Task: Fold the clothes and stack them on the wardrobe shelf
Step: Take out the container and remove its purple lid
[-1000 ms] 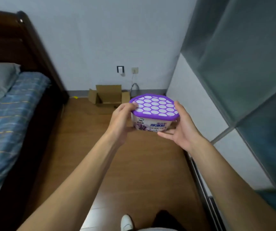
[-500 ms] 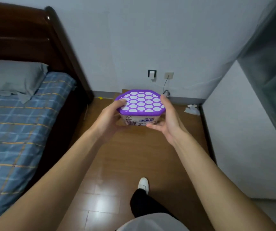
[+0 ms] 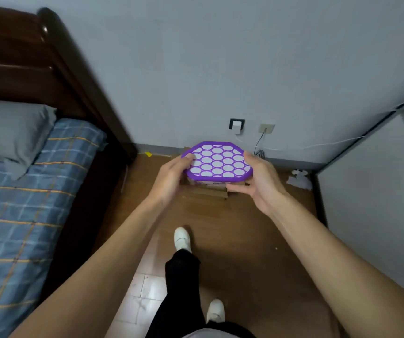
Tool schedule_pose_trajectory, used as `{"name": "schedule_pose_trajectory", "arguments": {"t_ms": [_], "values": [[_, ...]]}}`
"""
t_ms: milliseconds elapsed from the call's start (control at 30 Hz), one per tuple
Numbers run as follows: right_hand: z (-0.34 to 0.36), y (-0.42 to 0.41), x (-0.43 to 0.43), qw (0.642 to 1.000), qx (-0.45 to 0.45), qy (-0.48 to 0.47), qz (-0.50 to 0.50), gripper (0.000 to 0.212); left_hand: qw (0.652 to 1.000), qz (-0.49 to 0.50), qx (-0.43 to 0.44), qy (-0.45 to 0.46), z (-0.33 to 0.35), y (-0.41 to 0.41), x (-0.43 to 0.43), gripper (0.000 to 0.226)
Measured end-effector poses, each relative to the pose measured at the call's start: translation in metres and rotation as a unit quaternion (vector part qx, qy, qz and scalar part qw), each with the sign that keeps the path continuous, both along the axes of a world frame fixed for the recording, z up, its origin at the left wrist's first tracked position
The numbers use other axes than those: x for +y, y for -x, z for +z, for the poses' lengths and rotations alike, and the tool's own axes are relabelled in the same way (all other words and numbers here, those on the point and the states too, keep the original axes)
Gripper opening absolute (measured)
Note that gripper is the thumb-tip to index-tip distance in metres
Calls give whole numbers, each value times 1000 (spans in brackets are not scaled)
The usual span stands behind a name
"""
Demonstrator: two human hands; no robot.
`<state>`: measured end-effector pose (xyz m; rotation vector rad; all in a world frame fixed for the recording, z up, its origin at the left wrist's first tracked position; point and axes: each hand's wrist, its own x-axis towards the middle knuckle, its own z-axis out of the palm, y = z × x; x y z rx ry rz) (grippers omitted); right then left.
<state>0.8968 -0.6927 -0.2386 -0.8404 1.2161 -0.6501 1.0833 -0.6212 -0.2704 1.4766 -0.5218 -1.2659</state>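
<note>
I hold a white tub with a purple lid dotted with white circles [image 3: 216, 161] out in front of me with both hands. My left hand [image 3: 171, 178] grips its left side, thumb on the lid's edge. My right hand [image 3: 260, 182] cups its right side, fingers curled under the base. The tub hangs above a cardboard box [image 3: 208, 193] on the floor by the far wall. No clothes are in view. The wardrobe's pale side panel [image 3: 371, 191] stands at the right.
A bed with a blue plaid sheet [image 3: 20, 203], grey pillow [image 3: 8, 128] and dark wooden headboard [image 3: 37, 64] fills the left. Wall sockets with cables [image 3: 252, 128] sit behind the tub. Crumpled paper [image 3: 298, 179] lies in the corner. My feet [image 3: 181, 237] stand on the wood floor.
I have turned left and stepped forward towards the far wall; the wardrobe has slid to the right edge. Both hands keep the same hold on the tub, now over the cardboard box.
</note>
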Motion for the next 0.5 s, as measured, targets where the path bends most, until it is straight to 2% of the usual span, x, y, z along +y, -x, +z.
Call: {"name": "schedule_pose_trajectory", "arguments": {"t_ms": [100,167,233,300,500], "values": [[-24,-29,-53,1000,24,0,-9,31,1000,-20,-4,-6,-27,-32,-60,30],[-44,-50,-89,999,49,2,-21,24,999,-47,-3,-12,-48,-54,-102,29],[-64,-71,-127,996,78,3,-32,10,997,-70,1,-26,-72,-75,-142,35],[-89,-90,-165,994,104,9,-26,4,996,-83,1,-43,-97,-95,-178,49],[-184,-122,-256,991,130,-20,-4,13,991,-98,-15,-86,-181,-132,-269,64]]}}
